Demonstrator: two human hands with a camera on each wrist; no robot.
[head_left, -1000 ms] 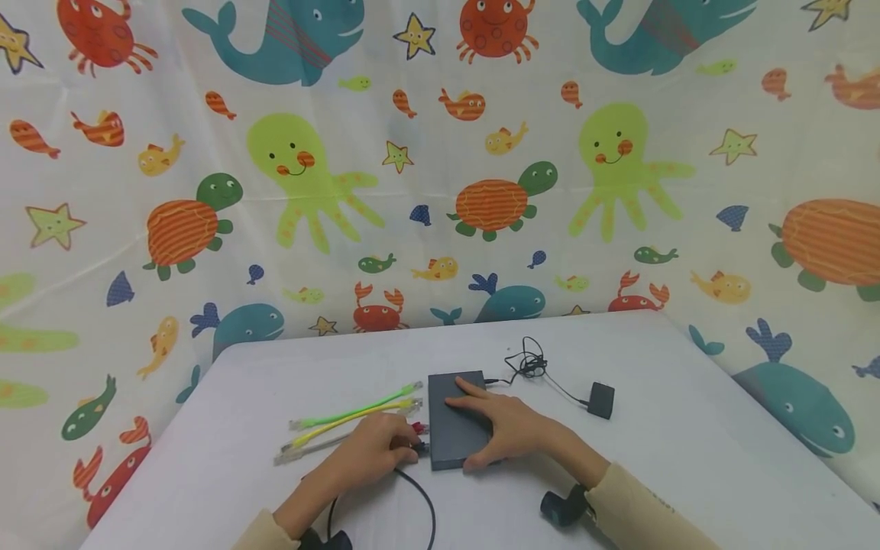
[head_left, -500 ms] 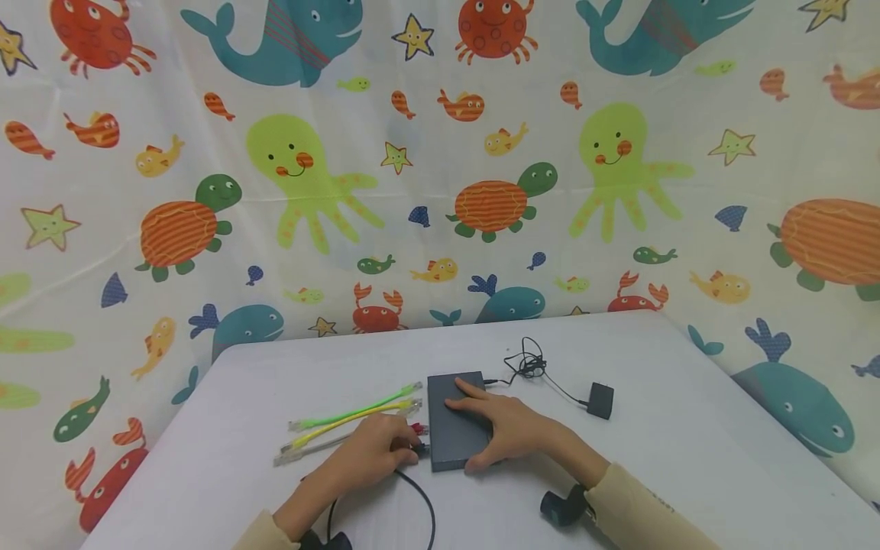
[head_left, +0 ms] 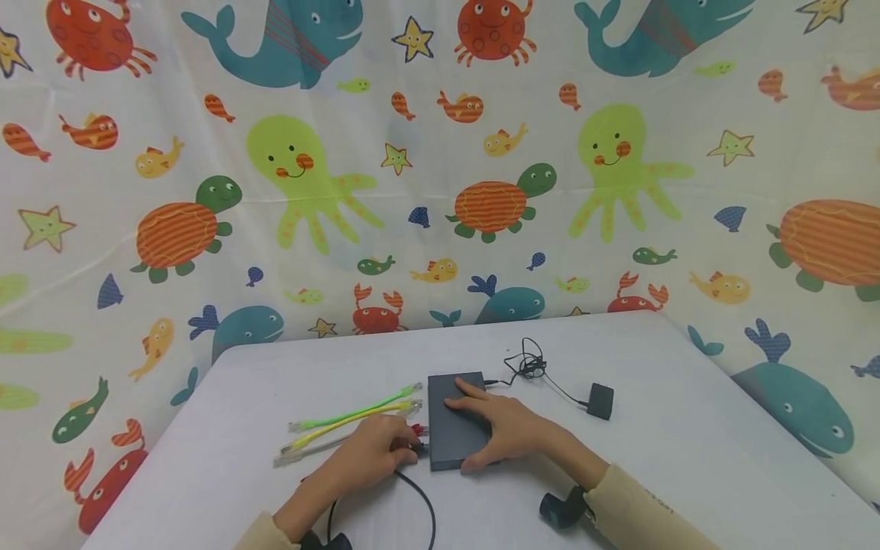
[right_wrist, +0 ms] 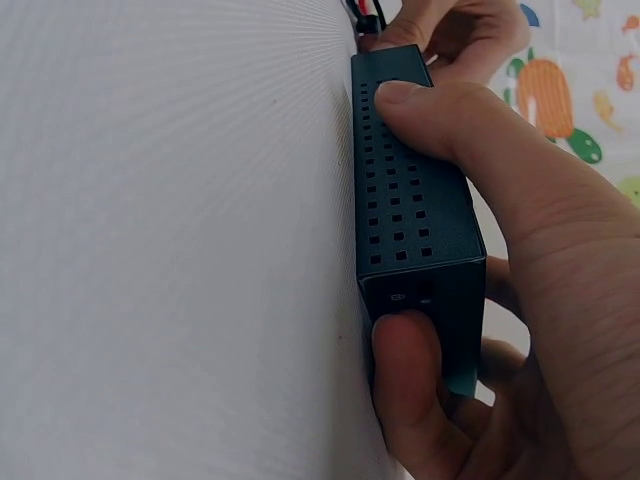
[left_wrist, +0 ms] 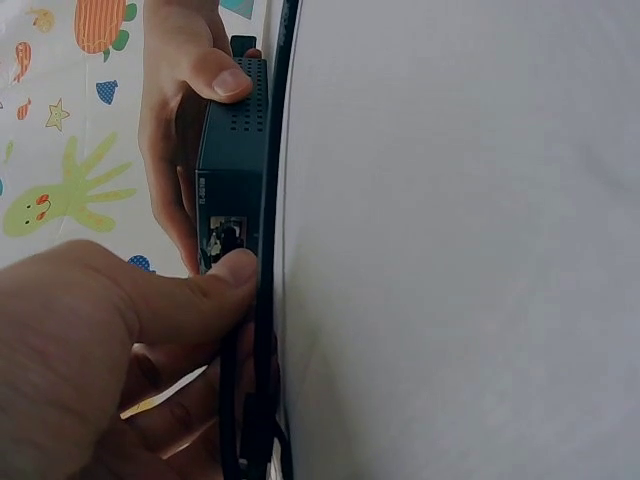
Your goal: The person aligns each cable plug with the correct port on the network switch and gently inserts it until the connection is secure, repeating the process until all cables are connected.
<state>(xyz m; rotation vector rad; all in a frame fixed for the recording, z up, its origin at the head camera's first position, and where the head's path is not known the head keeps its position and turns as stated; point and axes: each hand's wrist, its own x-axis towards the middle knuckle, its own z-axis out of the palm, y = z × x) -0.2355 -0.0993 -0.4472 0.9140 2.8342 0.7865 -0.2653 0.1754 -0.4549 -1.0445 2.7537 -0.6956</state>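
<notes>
A dark grey box with network ports, looking like a network switch (head_left: pixel 448 447), lies flat on the white table. My right hand (head_left: pixel 516 428) grips it: in the right wrist view the thumb presses the vented side (right_wrist: pixel 398 215) and a finger curls over the near end. At the box's left edge my left hand (head_left: pixel 371 451) pinches the plug end of a black network cable (head_left: pixel 425 500). The left wrist view has thumb and fingers right at a port (left_wrist: pixel 228 235), the plug mostly hidden behind the thumb. A red plug (head_left: pixel 417 429) sits just beyond that hand, at the same edge.
Left of the box lie green (head_left: pixel 351 412), yellow (head_left: pixel 326 431) and grey (head_left: pixel 296 457) network cables. A thin black cord (head_left: pixel 531 365) runs from the box's far right corner to a power adapter (head_left: pixel 600 401). A sea-animal curtain (head_left: pixel 412 183) hangs behind the table.
</notes>
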